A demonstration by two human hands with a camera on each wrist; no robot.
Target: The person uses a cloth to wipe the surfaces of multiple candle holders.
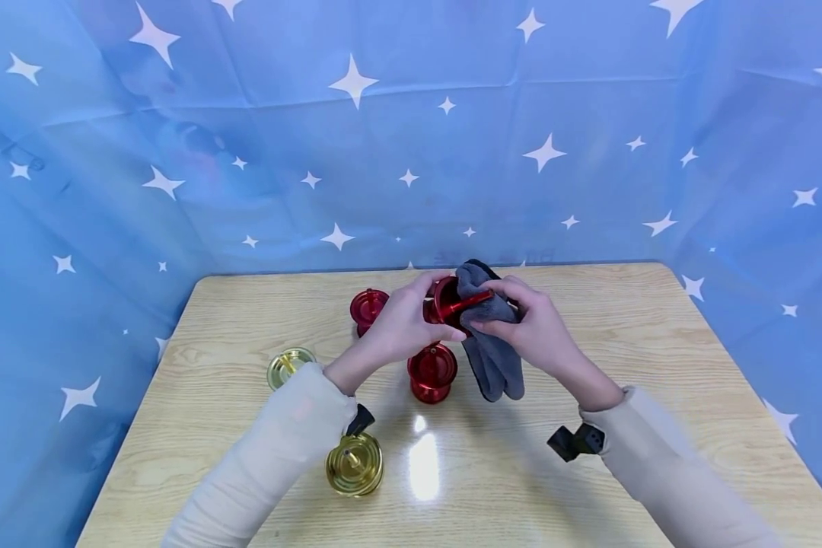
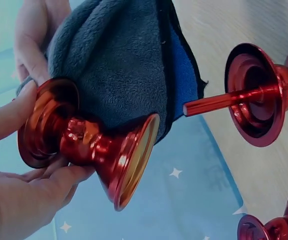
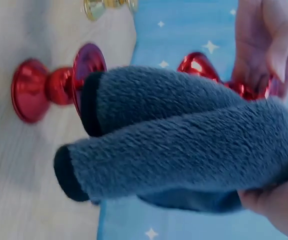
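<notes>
My left hand (image 1: 406,323) grips a shiny red metal candle holder (image 2: 119,160) by its dished end, tipped on its side above the table. Its flared foot points away from my palm in the left wrist view. A thin red rod (image 1: 469,301) sticks out of its dish in the head view. With thumb and fingers, my right hand (image 1: 536,323) pinches a folded grey plush cloth (image 1: 498,365) with dark edging, right at the dish and the rod. The cloth's two folded ends hang down, and part of the dish is hidden behind it.
Just below the hands stands another red candle holder (image 1: 431,373), its rod upright. A further red one (image 1: 366,308) is partly behind my left hand. Two gold candle holders, one nearer (image 1: 354,466) and one farther (image 1: 289,368), flank my left forearm. A blue starred curtain (image 1: 411,137) surrounds the wooden table (image 1: 630,335).
</notes>
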